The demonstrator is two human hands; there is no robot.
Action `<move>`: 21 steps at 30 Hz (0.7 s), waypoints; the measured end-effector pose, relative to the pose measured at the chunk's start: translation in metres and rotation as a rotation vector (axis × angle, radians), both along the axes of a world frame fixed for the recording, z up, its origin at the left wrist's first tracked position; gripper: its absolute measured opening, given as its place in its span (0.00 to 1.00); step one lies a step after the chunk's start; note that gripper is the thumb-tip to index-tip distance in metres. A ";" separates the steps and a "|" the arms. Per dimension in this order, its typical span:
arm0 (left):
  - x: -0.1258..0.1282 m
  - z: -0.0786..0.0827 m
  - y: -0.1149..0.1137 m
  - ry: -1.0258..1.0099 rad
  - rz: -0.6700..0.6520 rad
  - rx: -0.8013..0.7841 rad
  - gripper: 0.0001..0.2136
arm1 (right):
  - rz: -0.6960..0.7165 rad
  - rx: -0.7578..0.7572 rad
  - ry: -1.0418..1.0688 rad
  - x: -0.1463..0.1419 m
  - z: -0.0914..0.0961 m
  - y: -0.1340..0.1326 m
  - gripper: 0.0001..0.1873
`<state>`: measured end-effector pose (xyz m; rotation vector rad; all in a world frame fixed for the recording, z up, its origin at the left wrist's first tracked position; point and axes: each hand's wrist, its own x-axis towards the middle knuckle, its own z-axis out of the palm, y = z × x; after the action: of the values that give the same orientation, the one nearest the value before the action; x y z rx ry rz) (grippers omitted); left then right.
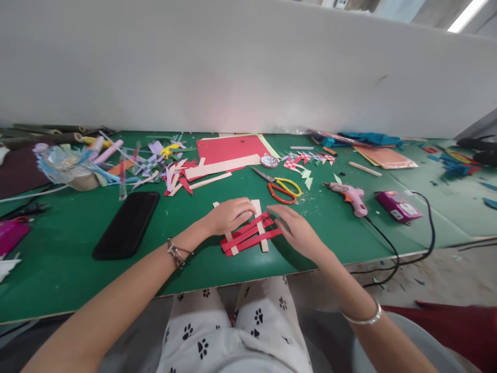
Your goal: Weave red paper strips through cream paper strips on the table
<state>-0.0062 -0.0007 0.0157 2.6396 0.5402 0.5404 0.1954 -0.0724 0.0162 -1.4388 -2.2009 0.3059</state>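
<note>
Red paper strips (pixel 248 235) lie woven across two pale paper strips (pixel 265 244) on the green table in front of me. My left hand (pixel 233 215) rests over the upper left of the weave, its fingers bent and thumb drawn in by the right pale strip. What lies under the palm is hidden. On the other side, my right hand (pixel 297 230) has index finger and thumb apart, touching or nearly touching the right ends of the red strips. Scissors (pixel 280 187) with yellow and orange handles lie just behind the weave.
A black phone (pixel 127 225) lies to the left. Red paper sheets (pixel 229 147) and cut scraps (pixel 178 176) are at the back. On the right are a pink glue gun (pixel 351 197), a purple box (pixel 398 206) and a black cord (pixel 432 223) running over the table edge.
</note>
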 end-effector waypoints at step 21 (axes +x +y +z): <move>0.024 -0.027 -0.051 0.334 0.335 0.089 0.34 | -0.015 -0.095 -0.286 -0.010 -0.018 -0.015 0.22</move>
<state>0.0177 -0.0515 -0.0114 2.7547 1.0962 0.2164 0.1858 -0.0877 -0.0023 -1.6361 -2.4274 0.2130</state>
